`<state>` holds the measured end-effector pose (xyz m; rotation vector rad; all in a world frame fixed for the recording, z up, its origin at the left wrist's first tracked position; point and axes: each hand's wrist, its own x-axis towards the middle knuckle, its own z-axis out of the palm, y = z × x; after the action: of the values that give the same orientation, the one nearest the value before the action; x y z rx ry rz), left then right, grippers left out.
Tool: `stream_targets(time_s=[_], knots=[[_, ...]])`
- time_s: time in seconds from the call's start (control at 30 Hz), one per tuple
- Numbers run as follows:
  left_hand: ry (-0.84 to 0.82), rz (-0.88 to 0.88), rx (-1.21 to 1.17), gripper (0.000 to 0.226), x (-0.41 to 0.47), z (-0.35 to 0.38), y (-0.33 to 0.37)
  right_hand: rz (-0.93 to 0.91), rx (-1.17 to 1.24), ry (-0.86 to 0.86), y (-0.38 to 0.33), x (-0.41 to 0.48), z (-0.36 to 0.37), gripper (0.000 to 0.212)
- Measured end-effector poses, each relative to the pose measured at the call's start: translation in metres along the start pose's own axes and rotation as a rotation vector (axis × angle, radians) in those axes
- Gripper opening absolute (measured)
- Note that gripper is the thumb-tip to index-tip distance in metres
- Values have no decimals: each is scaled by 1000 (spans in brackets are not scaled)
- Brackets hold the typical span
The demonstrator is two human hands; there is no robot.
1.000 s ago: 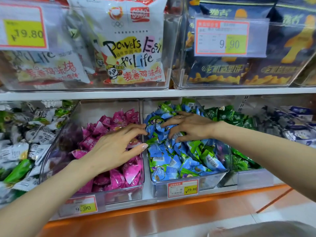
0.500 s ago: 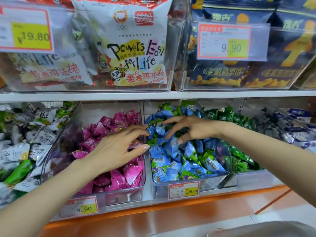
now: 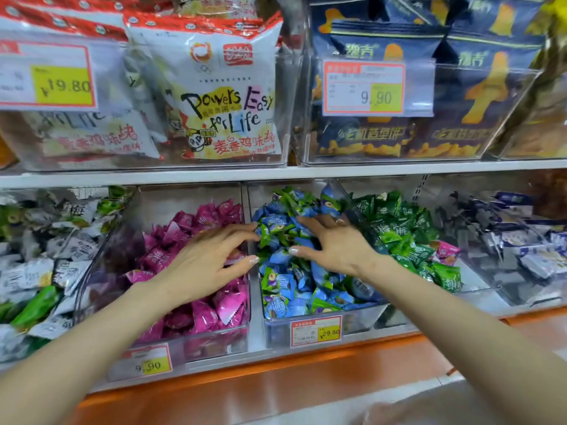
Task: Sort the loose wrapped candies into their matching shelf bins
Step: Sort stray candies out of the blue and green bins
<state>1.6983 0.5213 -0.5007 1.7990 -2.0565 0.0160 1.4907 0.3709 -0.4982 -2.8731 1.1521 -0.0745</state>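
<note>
Shop shelving: white shelf board [image 3: 276, 173] overhead, orange strip [image 3: 276, 378] along the foot of the unit, pale floor [image 3: 337, 406] lower still. Landmark on the lower row: blue-candy bin [image 3: 359, 320], clear plastic, heaped with blue and green wrapped candies [image 3: 294, 289], price label [image 3: 316, 331] reading 29.80 on its front. Just left of it, pink bin [image 3: 214, 342], full of pink candies [image 3: 214, 308], tagged 9.90. Further left, a heap of white and green sweets [image 3: 36, 271]. Just right of the blue-candy bin, green candies [image 3: 399, 228] in a bin of their own, one stray pink candy [image 3: 446, 251] lying among them (toward that bin's far right side). Further right again, grey and purple-white sweets [image 3: 521, 250]. Above the blue-candy bin, past the shelf board, clear tubs: white snack bags [image 3: 221, 96] up-left, dark blue bags [image 3: 460, 87] up-right. Left hand [image 3: 208, 259] spread wide over the pink candies, fingertips at the edge nearest the blue-candy bin, holding nothing. Right hand [image 3: 334, 246] inside the blue-candy bin, fingers splayed on the heap, thumb well apart from forefinger, no candy gripped.
</note>
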Motion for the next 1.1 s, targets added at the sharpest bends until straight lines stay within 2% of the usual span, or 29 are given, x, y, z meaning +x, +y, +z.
stream_targets(time_s=[0.1,0.23,0.3,0.47,0.6,0.7,0.77,0.83,0.87,0.93,1.0,1.1], knots=[[-14,-14,-31,75,-1,0,2,-16,119,-10,-11,-7,8,71],[-28,-47,-53,87,-2,2,2,-71,201,8,-18,-21,15,80],[-33,-59,-61,90,-2,2,2,-113,209,22,-22,-24,18,74],[-37,-93,-69,77,-4,7,10,-229,237,44,-33,-35,19,70],[67,-155,-23,75,-10,18,24,-307,338,53,-47,-44,14,66],[126,-209,55,73,-18,26,47,-312,552,169,-49,-49,9,52],[131,-210,105,68,-24,32,59,-242,497,348,-46,-47,11,42],[135,-212,134,65,-28,35,62,-66,319,493,-42,-43,16,51],[135,-217,119,67,-29,35,63,31,253,456,-40,-42,18,61],[143,-209,73,71,-29,33,62,113,250,214,-39,-43,22,68],[148,-180,60,71,-29,32,60,-26,336,69,-41,-45,27,67],[110,-135,84,67,-29,32,58,-166,622,35,-46,-55,21,64]])
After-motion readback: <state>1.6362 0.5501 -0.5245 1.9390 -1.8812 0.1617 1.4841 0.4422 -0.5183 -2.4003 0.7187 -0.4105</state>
